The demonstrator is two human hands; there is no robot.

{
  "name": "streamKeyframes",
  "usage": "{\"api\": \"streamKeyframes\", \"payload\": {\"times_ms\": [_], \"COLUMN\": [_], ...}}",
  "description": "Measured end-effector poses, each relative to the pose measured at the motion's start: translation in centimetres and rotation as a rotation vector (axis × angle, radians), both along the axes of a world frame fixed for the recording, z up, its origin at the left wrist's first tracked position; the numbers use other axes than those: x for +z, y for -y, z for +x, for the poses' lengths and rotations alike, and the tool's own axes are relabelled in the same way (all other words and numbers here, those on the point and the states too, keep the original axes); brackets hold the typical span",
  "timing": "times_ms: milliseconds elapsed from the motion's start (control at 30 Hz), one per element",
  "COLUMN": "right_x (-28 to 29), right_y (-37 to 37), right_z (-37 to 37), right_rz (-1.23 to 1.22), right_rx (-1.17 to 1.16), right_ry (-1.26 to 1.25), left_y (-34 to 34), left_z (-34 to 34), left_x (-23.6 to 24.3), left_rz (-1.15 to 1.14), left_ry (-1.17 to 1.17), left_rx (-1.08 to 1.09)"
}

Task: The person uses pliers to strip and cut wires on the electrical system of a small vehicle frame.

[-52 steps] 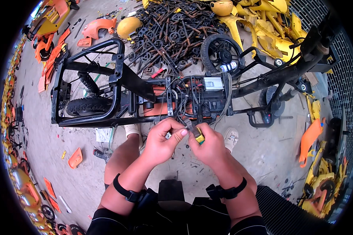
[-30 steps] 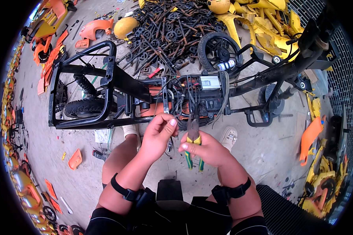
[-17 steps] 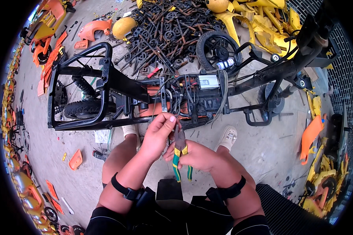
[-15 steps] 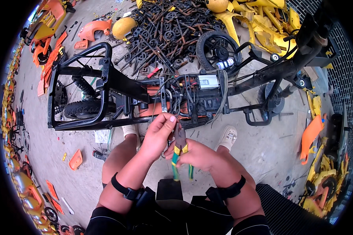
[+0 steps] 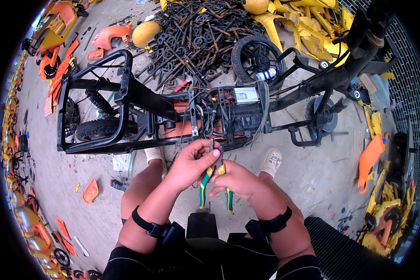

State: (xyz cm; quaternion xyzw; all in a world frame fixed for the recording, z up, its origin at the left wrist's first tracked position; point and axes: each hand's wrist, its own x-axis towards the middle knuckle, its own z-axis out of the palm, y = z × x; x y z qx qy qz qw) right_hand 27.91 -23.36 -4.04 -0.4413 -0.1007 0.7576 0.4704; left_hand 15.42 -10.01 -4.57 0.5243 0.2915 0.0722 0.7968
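A pair of pliers (image 5: pixel 203 187) with green and yellow handles points away from me, its handles spread apart. My right hand (image 5: pixel 238 179) is closed around the handles near the pivot. My left hand (image 5: pixel 191 163) pinches thumb against fingers right beside the plier jaws; what lies in the pinch is too small and hidden to name. Just beyond both hands, a black scooter frame (image 5: pixel 149 100) lies across the floor. In its middle are bundled wires (image 5: pixel 212 112), a silver box (image 5: pixel 246 95) and a flat metal bracket (image 5: pixel 193 114).
Behind the frame rises a heap of rusty metal parts (image 5: pixel 191 42), with a black wheel (image 5: pixel 259 60) at its right. Yellow plastic panels (image 5: pixel 308 28) are piled at the far right. Orange pieces (image 5: pixel 90 190) lie around. A black ribbed mat (image 5: pixel 343 245) is at near right.
The plier handles have spread wider, and the right hand's fingers have loosened around them. My left hand has shifted slightly, its thumb now over the plier jaws.
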Motion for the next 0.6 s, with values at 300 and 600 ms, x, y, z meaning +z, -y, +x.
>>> {"api": "streamKeyframes", "payload": {"times_ms": [300,600], "right_x": [1.4,0.3], "right_y": [0.3,-0.2], "right_z": [-0.5,-0.8], "right_rz": [0.113,0.166], "right_rx": [0.114,-0.063], "right_ry": [-0.058,-0.062], "left_y": [-1.7,-1.3], "left_z": [-0.8,-0.6], "left_x": [0.7,0.4], "left_rz": [-0.119,0.014], "left_ry": [0.152,0.185], "left_rx": [0.254,0.368]}}
